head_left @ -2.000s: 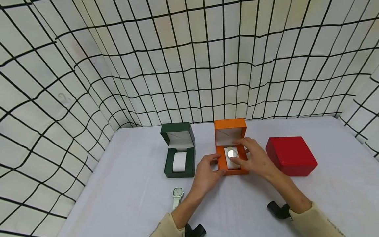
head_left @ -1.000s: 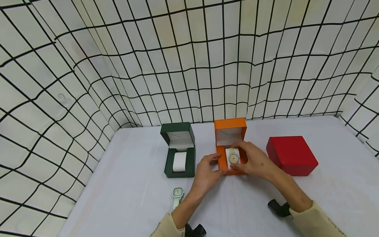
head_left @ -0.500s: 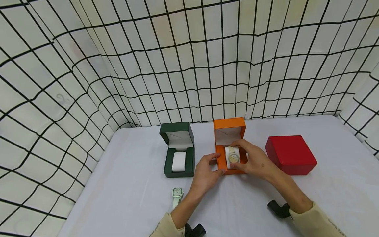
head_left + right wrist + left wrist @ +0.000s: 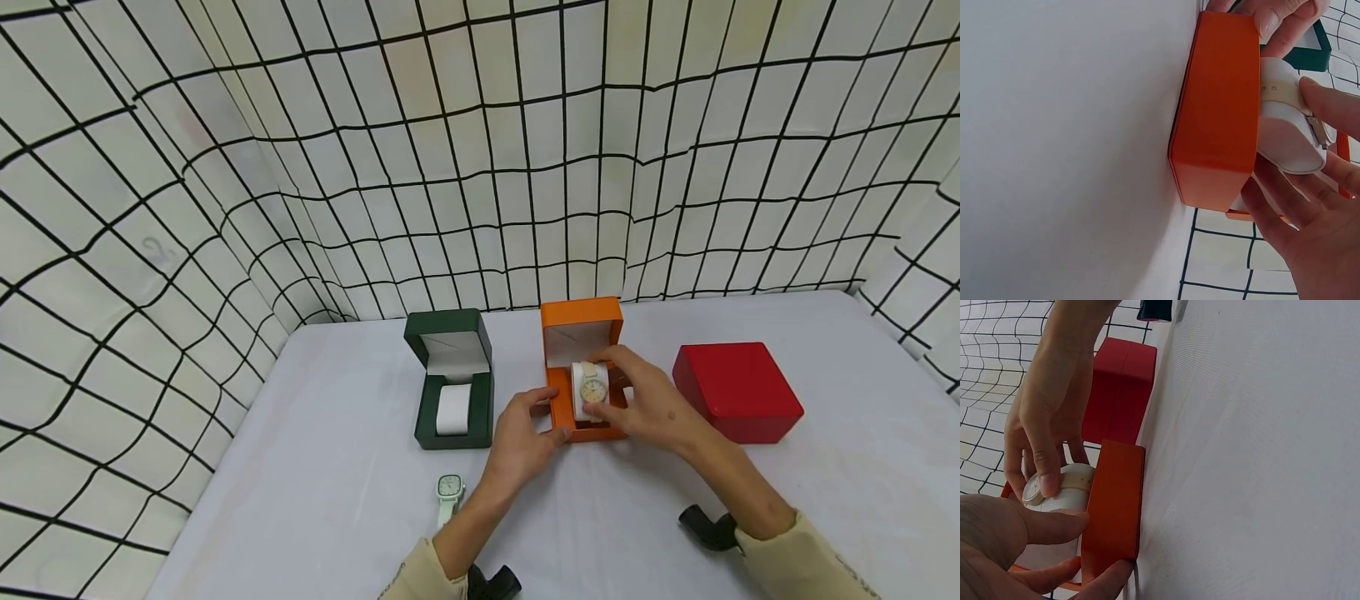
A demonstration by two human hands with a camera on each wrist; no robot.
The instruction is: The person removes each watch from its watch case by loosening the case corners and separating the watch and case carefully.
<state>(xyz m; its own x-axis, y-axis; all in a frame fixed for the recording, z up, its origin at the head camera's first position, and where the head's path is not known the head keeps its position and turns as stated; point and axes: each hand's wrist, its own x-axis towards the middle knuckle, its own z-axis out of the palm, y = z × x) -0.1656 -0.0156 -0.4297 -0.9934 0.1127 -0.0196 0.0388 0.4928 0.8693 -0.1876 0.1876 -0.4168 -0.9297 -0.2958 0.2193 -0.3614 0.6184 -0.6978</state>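
In the head view, an open orange watch box (image 4: 581, 313) stands at the middle of the table. A wristwatch (image 4: 592, 392) with a cream strap and pale round dial is wrapped round a white cushion (image 4: 1291, 140). My right hand (image 4: 656, 406) pinches the watch and cushion between thumb and fingers; the cushion sticks up above the box wall in the right wrist view. My left hand (image 4: 519, 447) grips the left front corner of the box, its thumb (image 4: 1057, 526) over the wall's upper edge in the left wrist view.
Left of the orange box stands an open green watch box (image 4: 429, 417) with a bare white cushion (image 4: 453, 410). A shut red box (image 4: 738, 392) is at the right. A mint-green watch (image 4: 450, 492) lies beside my left forearm. Black-lined grid walls (image 4: 480, 167) border the white table (image 4: 315, 467).
The watch cushion has moved up and back in the box with my right hand, and a dark gap now shows at its front end. The left hand stays on the box.
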